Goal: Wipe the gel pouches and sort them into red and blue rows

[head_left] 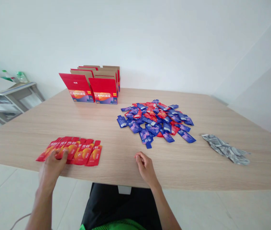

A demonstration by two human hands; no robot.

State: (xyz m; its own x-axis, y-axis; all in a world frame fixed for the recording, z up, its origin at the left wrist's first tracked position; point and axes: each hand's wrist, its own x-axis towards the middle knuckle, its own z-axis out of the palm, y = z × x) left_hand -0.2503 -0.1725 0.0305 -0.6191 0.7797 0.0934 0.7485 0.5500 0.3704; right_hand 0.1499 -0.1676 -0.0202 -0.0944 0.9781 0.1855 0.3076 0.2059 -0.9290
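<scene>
My left hand (54, 163) lies flat on a fanned row of red sachets (78, 150) near the table's front left edge, fingers stretched over their lower ends. My right hand (145, 167) rests on the wooden table (197, 166) at the front middle, fingers loosely curled, with nothing seen in them. Just beyond it lies a heap of blue and red sachets (155, 119), the nearest blue one a short way from my fingertips.
Several open red cardboard boxes (94, 86) stand at the table's far left. A crumpled silver wrapper (226, 148) lies at the right. A grey shelf unit (6, 99) stands left of the table. A white wall is behind.
</scene>
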